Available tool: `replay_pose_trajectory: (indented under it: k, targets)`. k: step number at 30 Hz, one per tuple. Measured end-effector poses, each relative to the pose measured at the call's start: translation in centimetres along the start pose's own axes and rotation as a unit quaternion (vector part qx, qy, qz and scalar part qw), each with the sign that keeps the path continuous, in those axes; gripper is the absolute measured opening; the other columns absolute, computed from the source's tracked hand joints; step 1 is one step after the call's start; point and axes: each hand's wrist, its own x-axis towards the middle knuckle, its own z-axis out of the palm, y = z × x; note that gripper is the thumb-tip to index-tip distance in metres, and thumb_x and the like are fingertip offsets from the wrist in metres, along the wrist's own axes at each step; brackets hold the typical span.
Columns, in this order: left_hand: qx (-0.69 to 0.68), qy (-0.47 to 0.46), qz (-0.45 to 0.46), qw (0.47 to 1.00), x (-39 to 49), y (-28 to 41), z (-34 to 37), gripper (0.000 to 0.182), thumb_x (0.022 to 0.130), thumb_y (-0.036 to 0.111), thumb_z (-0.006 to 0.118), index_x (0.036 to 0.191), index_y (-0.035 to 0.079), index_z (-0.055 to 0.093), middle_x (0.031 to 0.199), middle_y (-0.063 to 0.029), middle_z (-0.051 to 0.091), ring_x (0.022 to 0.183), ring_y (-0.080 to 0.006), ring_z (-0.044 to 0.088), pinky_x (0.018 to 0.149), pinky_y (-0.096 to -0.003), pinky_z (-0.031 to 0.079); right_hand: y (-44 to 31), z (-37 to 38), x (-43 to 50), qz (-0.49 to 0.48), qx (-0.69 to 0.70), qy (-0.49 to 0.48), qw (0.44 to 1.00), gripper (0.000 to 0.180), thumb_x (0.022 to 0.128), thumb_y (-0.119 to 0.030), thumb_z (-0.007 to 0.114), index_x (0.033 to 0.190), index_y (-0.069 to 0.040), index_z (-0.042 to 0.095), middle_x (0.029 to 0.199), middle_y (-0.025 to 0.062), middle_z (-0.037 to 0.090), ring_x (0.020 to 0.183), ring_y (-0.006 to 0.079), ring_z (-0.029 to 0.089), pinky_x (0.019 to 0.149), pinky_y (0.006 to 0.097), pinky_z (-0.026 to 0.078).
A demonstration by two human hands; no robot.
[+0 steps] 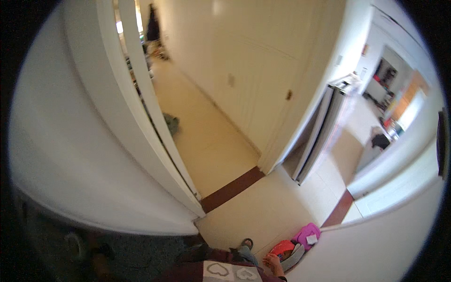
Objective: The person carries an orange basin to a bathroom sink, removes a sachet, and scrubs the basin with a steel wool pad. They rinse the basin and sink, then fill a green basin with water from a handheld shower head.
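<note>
My right hand (272, 262) hangs low at the bottom of the view, with its fingers partly curled. Directly beyond it, against the white wall, are a red container (282, 246) with small things in it and a grey curved item (294, 257). Whether the fingers touch any of these is not clear. A bright pink plastic item (307, 235) lies beside the red container and has a white piece on it. My left hand is out of view. One foot in a dark sandal (247, 243) shows on the tiled floor (239, 211).
Ahead is a doorway with a brown threshold strip (232, 189) and a white sliding door (141, 105) at its left. Folded panels (319, 134) lean beside the door frame. Another brown strip (338, 209) crosses the right-hand opening. A greenish bundle (171, 123) lies past the doorway.
</note>
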Motion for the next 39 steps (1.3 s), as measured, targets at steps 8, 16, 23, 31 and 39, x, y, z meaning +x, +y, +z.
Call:
replay_pose_trajectory:
  k: [8,16,23,31,39]
  targets:
    - [-0.040,-0.475,-0.223,0.850,-32.6,2.8,10.5,0.042,0.093,0.042,0.046,0.118,0.009,0.045,0.114,-0.0138,0.046,0.100,-0.0302,0.046,0.085,-0.0426,0.040,-13.5,-10.6,6.6,-0.164,-0.191,-0.175,0.952,0.026,0.088,-0.015,0.056,0.109,0.000,0.057,0.088,0.0119,0.066,0.075,0.0195,0.064,0.063,0.0289,0.052]
    - [-0.187,-0.532,-0.244,0.788,-41.0,10.0,23.5,0.035,0.094,0.039,0.048,0.112,0.009,0.051,0.105,-0.0131,0.052,0.091,-0.0297,0.052,0.079,-0.0421,0.044,-32.6,1.0,6.5,-0.070,-0.316,-0.242,0.915,0.034,0.092,-0.019,0.052,0.121,-0.002,0.048,0.099,0.0128,0.064,0.078,0.0209,0.065,0.066,0.0299,0.052]
    - [0.051,-0.601,-0.019,0.798,-39.8,18.0,39.9,0.031,0.089,0.038,0.057,0.088,0.007,0.058,0.083,-0.0093,0.055,0.069,-0.0245,0.053,0.063,-0.0398,0.044,-38.2,0.3,19.1,-0.173,-0.546,-0.284,0.769,0.032,0.092,-0.026,0.052,0.118,-0.007,0.053,0.095,0.0097,0.065,0.075,0.0193,0.066,0.065,0.0303,0.052]
    - [0.137,-0.572,-0.017,0.809,-33.9,39.5,43.0,0.070,0.088,0.059,0.040,0.099,-0.005,0.064,0.103,-0.0250,0.062,0.097,-0.0389,0.058,0.086,-0.0455,0.045,-49.5,-5.7,25.1,-0.020,-0.398,-0.159,0.903,0.033,0.086,-0.021,0.059,0.113,-0.003,0.056,0.086,0.0111,0.067,0.074,0.0189,0.066,0.066,0.0294,0.053]
    - [0.029,-0.324,-0.139,0.935,-32.4,54.3,43.2,0.061,0.092,0.050,0.036,0.086,-0.004,0.064,0.089,-0.0254,0.062,0.087,-0.0444,0.058,0.079,-0.0482,0.045,-55.6,-16.8,31.3,-0.015,-0.405,-0.190,0.894,0.030,0.084,-0.017,0.060,0.109,-0.003,0.058,0.086,0.0137,0.067,0.075,0.0202,0.066,0.065,0.0292,0.053]
